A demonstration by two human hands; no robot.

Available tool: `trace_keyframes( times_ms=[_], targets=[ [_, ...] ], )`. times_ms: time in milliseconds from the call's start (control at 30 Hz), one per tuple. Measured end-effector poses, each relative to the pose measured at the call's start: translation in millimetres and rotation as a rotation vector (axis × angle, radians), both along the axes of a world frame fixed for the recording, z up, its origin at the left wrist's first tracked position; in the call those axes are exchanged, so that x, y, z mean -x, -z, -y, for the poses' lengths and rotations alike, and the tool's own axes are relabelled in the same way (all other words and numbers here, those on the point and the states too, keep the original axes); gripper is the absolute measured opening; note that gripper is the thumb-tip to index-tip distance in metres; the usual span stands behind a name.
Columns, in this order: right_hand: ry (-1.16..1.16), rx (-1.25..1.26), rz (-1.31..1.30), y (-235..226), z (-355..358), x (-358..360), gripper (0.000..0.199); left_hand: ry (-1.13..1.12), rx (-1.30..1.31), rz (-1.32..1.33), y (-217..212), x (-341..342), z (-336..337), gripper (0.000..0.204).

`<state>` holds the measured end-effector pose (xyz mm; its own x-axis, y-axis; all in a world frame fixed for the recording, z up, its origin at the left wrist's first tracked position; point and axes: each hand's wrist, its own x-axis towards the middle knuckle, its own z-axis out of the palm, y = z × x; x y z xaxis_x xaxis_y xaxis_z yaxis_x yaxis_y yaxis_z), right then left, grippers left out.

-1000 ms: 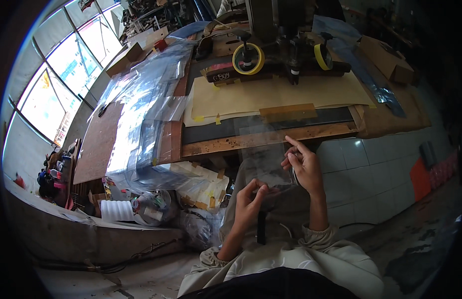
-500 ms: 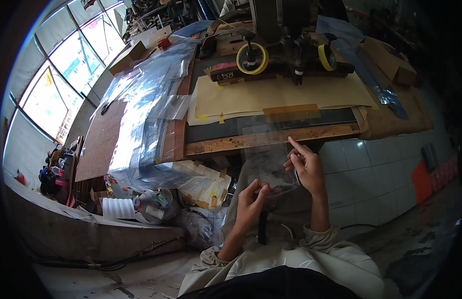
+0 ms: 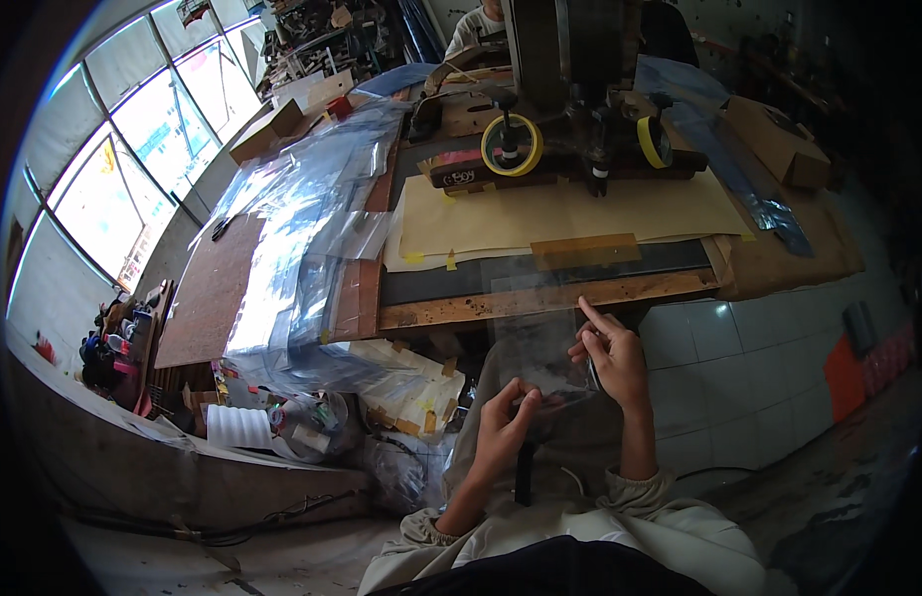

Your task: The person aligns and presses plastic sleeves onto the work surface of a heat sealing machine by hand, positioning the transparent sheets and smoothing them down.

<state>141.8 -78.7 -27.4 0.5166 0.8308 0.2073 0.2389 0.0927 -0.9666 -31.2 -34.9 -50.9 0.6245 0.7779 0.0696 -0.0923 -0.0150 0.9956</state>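
Little has moved except my view: bench and hands sit slightly lower in it than a second ago, and more of a co-worker [image 3: 470,34] shows beyond the bench, far ahead of both hands. Through the head camera I see the left hand [image 3: 503,422] with thumb and fingers pinched together on the near-left part of a clear plastic sheet [image 3: 536,343]. Up and to its right, the right hand [image 3: 618,368] sits at the sheet's right side, index finger stretched forward, the other fingers curled; I cannot tell whether they grip it. That sheet spans the gap between the hands and reaches forward across the wooden edge [image 3: 441,313] of the bench; I cannot make out whether it touches the wood. Just past the right fingertip is a black strip [image 3: 421,284], then tan paper [image 3: 580,221] with an amber strip [image 3: 585,251] along its near side. Farther ahead of the hands, I have a dark machine [image 3: 590,74] with two yellow rings [image 3: 538,147]. Well left of the left hand, a pile of clear film [image 3: 292,258] drapes over the bench.
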Motion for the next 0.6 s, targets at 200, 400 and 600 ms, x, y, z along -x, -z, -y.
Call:
trace_keyframes(
  times_ms=[200,400,600],
  targets=[
    [-0.006,-0.003,-0.006,0.2,-1.4,-0.5,0.041,-0.01,-0.043,-0.003,-0.8,0.4,-1.1,0.02],
    [-0.009,-0.001,-0.008,-1.2,-0.1,0.4,0.041,0.021,0.029,-0.041,-2.0,2.2,-0.3,0.019],
    [-0.007,0.009,-0.008,-1.1,0.0,0.0,0.041,0.022,0.045,-0.021,-2.0,1.6,1.0,0.019]
  ],
)
